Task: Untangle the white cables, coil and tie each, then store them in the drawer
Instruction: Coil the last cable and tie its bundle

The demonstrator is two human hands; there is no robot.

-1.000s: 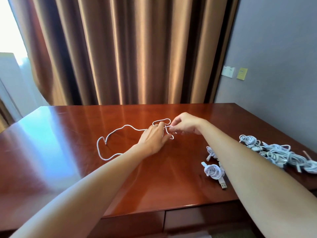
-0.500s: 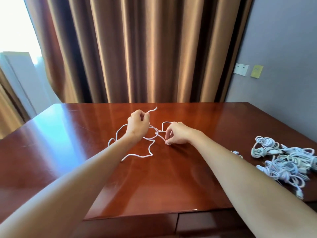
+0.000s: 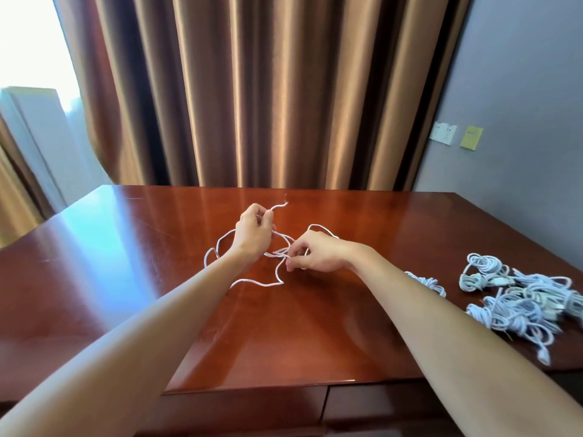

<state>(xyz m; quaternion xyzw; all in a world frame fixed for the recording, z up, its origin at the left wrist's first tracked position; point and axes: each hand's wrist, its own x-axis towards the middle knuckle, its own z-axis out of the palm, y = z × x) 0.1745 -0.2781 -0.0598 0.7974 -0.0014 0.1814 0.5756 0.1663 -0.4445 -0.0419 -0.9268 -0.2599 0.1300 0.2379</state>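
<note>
A single white cable [image 3: 256,282] sprawls mid-table [image 3: 315,326], its loops running mostly left to right, one free end pointing up and away past the left hand [image 3: 254,234], whose grip pinches it. The right hand [image 3: 318,252] pinches the crossing strands beside it. A pile of white cables [image 3: 520,298] lies near the right edge, bare wood on the left.

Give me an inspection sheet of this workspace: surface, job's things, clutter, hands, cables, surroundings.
Surface: glossy reddish wooden desk, glare at left.
Job's things: one loose white cable spread mid-desk; pile of white cables at right; drawer fronts below the front edge, closed.
Clutter: nothing seen.
Hands: left hand grips the loose cable near its free end; right hand pinches it where strands cross.
Cables: another white cable shows partly behind the right forearm; whether pile cables are tied, cannot tell.
Surroundings: brown curtain, grey wall with socket and yellow note, bright window left.
</note>
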